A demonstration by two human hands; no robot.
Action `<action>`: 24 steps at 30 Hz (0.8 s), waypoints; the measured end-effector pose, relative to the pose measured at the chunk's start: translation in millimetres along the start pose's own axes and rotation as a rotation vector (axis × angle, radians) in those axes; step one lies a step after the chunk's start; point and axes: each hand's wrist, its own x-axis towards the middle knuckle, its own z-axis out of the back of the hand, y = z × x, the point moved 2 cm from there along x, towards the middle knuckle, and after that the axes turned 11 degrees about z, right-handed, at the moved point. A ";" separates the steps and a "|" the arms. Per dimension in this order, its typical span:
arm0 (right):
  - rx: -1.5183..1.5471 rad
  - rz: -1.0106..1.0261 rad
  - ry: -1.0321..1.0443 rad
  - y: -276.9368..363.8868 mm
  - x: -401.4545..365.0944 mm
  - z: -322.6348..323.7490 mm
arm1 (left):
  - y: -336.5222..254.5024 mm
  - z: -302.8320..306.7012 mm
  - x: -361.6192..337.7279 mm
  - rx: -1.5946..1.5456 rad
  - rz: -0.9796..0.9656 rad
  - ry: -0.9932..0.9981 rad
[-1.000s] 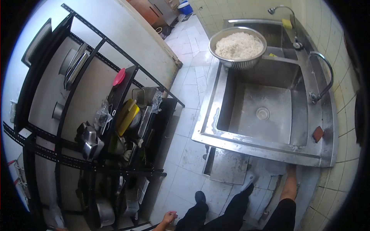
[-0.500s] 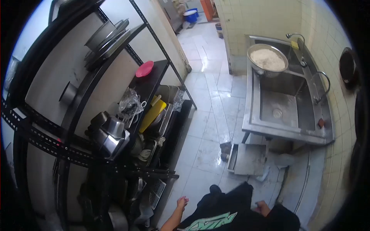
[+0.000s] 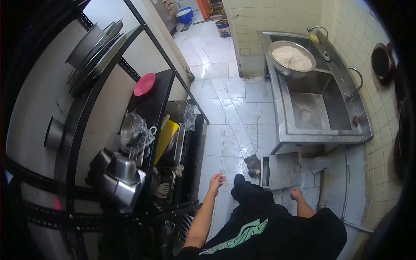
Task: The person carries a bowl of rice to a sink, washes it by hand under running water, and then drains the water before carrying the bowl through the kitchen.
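Observation:
My left hand (image 3: 217, 181) hangs in front of the shelf side, loosely curled with the fingers partly apart and nothing in it. On the other side, my right hand (image 3: 296, 194) is curled into a loose fist, with nothing seen in it. It is nearest a low metal box (image 3: 281, 170) on the floor under the sink's front edge. Farther ahead, a large metal bowl (image 3: 294, 68) heaped with white grains, perhaps rice, rests on the steel sink unit (image 3: 284, 123). Neither hand touches any of these.
A black shelf rack (image 3: 82, 117) along the left holds steel pans (image 3: 123, 171), a pink plate (image 3: 144, 84) and a yellow board (image 3: 166, 142). Tiled floor (image 3: 229, 117) leads to a doorway, with a blue tub (image 3: 184, 16) beyond. Dark pans (image 3: 382, 61) hang on the right wall.
The view has moved forward and tipped, so the sink and shelf sit nearer. Both forearms now show more, and my left hand is higher in view. A foot shows ahead of the body.

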 end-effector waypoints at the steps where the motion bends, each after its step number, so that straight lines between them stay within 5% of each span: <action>1: -0.004 0.045 0.040 17.4 8.2 -16.2 | -6.1 15.3 10.8 0.002 -0.006 0.000; 5: 0.140 0.316 0.282 133.9 44.2 -81.5 | 2.3 96.8 53.3 -0.090 0.256 -0.282; 7: 0.093 0.514 0.347 255.7 6.1 -99.9 | 2.7 127.1 74.7 -0.118 0.387 -0.364; 12: -0.080 0.872 0.370 433.7 10.1 -140.5 | -71.8 131.6 108.5 -0.149 0.346 -0.413; 16: -0.023 0.882 0.434 516.2 35.2 -144.1 | -164.6 83.1 176.6 -0.161 0.229 -0.372; 20: -0.051 1.030 0.229 525.6 67.4 -129.6 | -271.7 10.7 244.3 -0.118 0.126 -0.174; 24: -0.243 0.869 -0.354 528.1 73.9 -86.7 | -365.0 -78.5 294.4 0.068 0.082 0.038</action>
